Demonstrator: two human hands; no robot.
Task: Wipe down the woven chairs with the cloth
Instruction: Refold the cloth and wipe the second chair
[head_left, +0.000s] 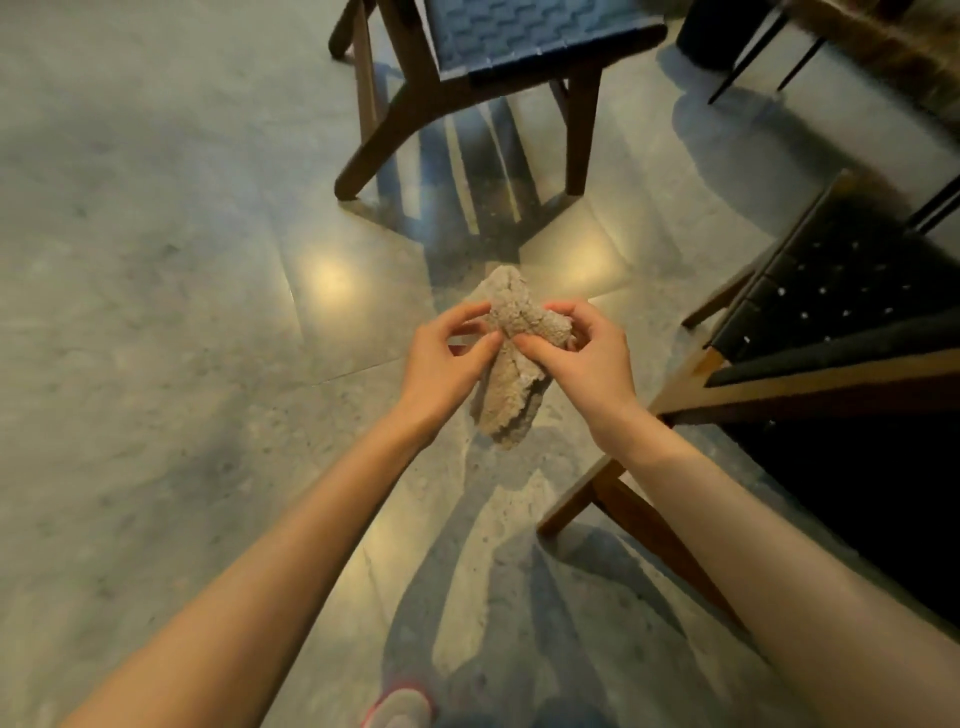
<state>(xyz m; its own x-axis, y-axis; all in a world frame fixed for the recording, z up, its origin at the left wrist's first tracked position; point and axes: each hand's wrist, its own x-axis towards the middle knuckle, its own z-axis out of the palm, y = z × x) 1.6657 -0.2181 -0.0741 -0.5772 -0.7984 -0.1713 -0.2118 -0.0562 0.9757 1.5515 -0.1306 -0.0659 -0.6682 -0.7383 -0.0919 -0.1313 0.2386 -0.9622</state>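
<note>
A fluffy beige cloth (511, 364) hangs bunched in front of me, above the floor. My left hand (447, 358) pinches its left side between thumb and fingers. My right hand (582, 353) grips the top fold from the right. One woven chair (535, 41) with a dark blue seat and brown wooden legs stands straight ahead at the top. A second woven chair (841, 280) with a black seat and wooden frame stands close on my right, beside my right forearm.
The floor (156, 312) is glossy grey stone tile with light reflections. Thin black metal legs (748, 57) and a dark bin-like shape sit at the top right. My shoe (400, 709) shows at the bottom edge.
</note>
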